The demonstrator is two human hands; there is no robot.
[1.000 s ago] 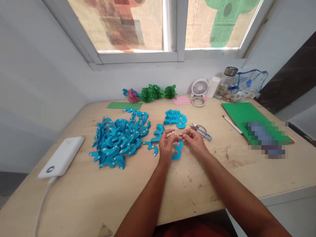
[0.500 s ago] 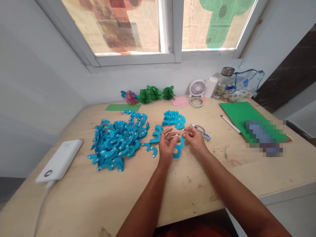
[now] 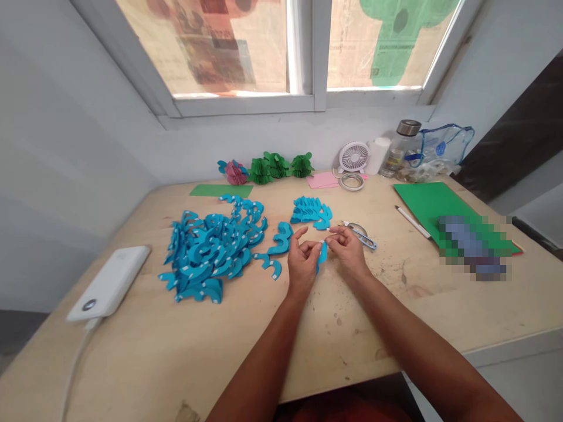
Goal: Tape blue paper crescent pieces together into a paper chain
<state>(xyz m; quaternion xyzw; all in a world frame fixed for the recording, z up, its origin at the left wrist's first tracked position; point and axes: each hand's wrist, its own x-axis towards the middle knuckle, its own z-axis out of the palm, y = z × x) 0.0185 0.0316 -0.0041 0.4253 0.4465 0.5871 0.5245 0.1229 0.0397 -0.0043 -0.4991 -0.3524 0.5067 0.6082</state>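
A curved blue paper cutout stands between my hands, its lower part half hidden behind my left fingers. My left hand pinches its upper edge with thumb and fingers. From the other side, the thumb and index finger of my right hand close on the same top edge. Left of them lie a few loose wavy blue cutouts. A large heap of blue cutouts with small white squares on them spreads further left. Behind my hands sits a neat row of folded blue cutouts.
A blue-handled craft knife lies by my right hand. Rolls of tape, a small fan and a bottle stand at the back. Green card and a pen lie right, a power bank left.
My hands have drawn closer together at the blue cutout's top edge. The small white bit seen at my left fingers no longer shows there. The cutout is now more upright.
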